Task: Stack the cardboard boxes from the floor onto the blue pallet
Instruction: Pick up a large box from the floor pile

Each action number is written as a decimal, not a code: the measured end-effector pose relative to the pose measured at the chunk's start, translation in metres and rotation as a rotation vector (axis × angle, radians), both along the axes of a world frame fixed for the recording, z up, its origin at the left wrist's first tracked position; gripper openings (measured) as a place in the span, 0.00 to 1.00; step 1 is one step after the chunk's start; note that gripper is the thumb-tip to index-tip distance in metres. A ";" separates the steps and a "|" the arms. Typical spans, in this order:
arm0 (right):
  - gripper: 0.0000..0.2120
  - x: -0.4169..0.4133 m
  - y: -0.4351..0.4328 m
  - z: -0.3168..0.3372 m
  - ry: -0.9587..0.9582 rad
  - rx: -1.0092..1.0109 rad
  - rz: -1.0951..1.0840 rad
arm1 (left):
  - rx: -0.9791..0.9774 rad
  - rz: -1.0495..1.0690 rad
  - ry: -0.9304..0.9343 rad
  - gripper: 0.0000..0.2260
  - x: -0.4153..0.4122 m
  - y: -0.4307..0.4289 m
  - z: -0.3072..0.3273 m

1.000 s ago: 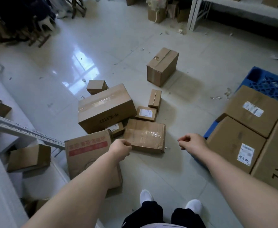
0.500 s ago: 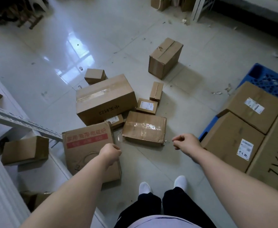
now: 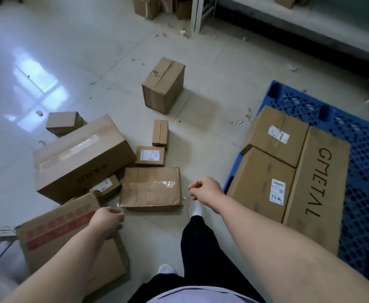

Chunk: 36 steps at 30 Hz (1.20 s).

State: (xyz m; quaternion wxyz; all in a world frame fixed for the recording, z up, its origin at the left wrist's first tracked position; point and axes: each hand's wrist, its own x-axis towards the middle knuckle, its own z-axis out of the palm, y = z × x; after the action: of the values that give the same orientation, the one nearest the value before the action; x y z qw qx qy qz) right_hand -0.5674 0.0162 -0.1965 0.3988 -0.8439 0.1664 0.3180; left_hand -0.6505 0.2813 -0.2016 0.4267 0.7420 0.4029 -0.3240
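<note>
**Both hands empty over the floor pile**

Left hand (image 3: 107,221): fingers loosely curled, holding nothing. It hangs over the near corner of the red-printed box (image 3: 70,237); I cannot tell whether it touches.

Right hand (image 3: 205,191): also loosely curled and empty, just beside the right edge of the flat taped box (image 3: 150,189), not on it.

The hands are apart with the flat taped box between them. Judgement: it is the likely next pick, being nearest and flanked on both sides.

Beyond it on the floor (image 3: 113,51) are the large box (image 3: 81,158), a small labelled box (image 3: 149,156), a narrow box (image 3: 160,134) and, well apart, an upright box (image 3: 162,84).

To the right, the blue pallet (image 3: 358,149) carries three boxes lying flat and edge to edge: two labelled boxes (image 3: 275,134) and a long printed box (image 3: 316,182). This is probably to give an even base layer. The pallet's far grid is uncovered.
</note>
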 end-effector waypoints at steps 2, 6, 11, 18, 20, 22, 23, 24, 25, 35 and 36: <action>0.14 0.024 -0.007 -0.002 0.022 0.000 -0.003 | 0.003 0.017 0.005 0.11 0.024 -0.006 -0.001; 0.14 0.079 -0.020 -0.006 0.056 -0.033 0.022 | 0.003 0.068 0.032 0.13 0.079 -0.013 -0.005; 0.14 0.162 -0.013 -0.006 0.059 -0.077 0.133 | -0.017 0.200 0.021 0.13 0.149 -0.024 -0.001; 0.11 0.241 0.083 -0.003 0.021 -0.014 0.289 | -0.051 0.314 -0.056 0.15 0.198 0.017 0.017; 0.10 0.253 0.118 -0.006 0.028 0.013 0.307 | -0.076 0.404 -0.099 0.13 0.205 0.040 0.021; 0.08 0.263 0.150 -0.013 0.031 0.018 0.313 | -0.110 0.476 -0.113 0.05 0.209 0.068 0.021; 0.08 0.267 0.166 -0.017 0.031 0.015 0.307 | -0.116 0.492 -0.116 0.04 0.210 0.084 0.019; 0.08 0.271 0.182 -0.023 0.036 0.018 0.297 | -0.121 0.511 -0.108 0.07 0.210 0.100 0.015; 0.08 0.275 0.198 -0.029 0.044 0.023 0.294 | -0.126 0.528 -0.092 0.07 0.210 0.117 0.011; 0.10 0.328 0.342 -0.078 0.088 -0.030 0.545 | -0.220 0.790 0.031 0.15 0.202 0.216 -0.068; 0.09 0.335 0.350 -0.083 0.088 -0.031 0.560 | -0.232 0.825 0.027 0.15 0.204 0.220 -0.076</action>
State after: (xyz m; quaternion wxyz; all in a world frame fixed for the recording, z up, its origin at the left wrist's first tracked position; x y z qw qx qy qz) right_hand -0.2323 0.3657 -0.2796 0.2748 -0.8485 -0.0514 0.4494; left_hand -0.4462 0.5012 -0.2775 0.5958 0.4615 0.6325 -0.1788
